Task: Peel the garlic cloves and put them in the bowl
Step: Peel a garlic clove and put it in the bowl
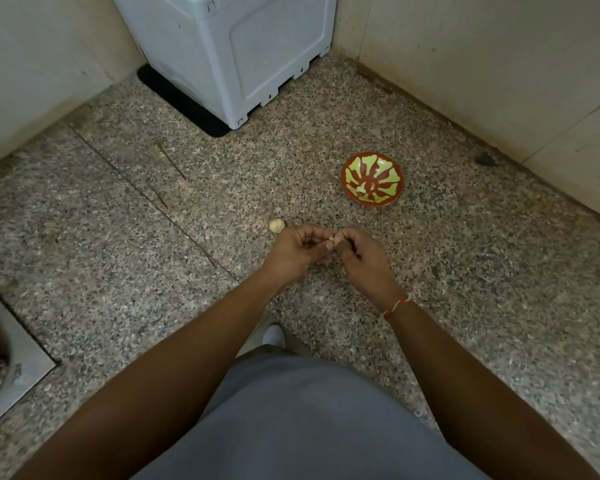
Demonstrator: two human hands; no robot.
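My left hand [297, 251] and my right hand [359, 256] meet above the speckled floor, fingers curled, and together they pinch a small pale garlic clove [334, 239] between the fingertips. Most of the clove is hidden by the fingers. A pale piece of garlic [276, 225] lies on the floor just left of my left hand. Farther off to the right stands a red bowl with a green pattern [373, 168]; a couple of pale cloves [363, 188] lie in its bottom.
A grey plastic appliance [229, 50] on a black mat stands against the far wall. Tiled walls close the corner at left and right. A metal frame [18, 368] is set in the floor at the left. My foot in a white sock [274, 335] is below the hands.
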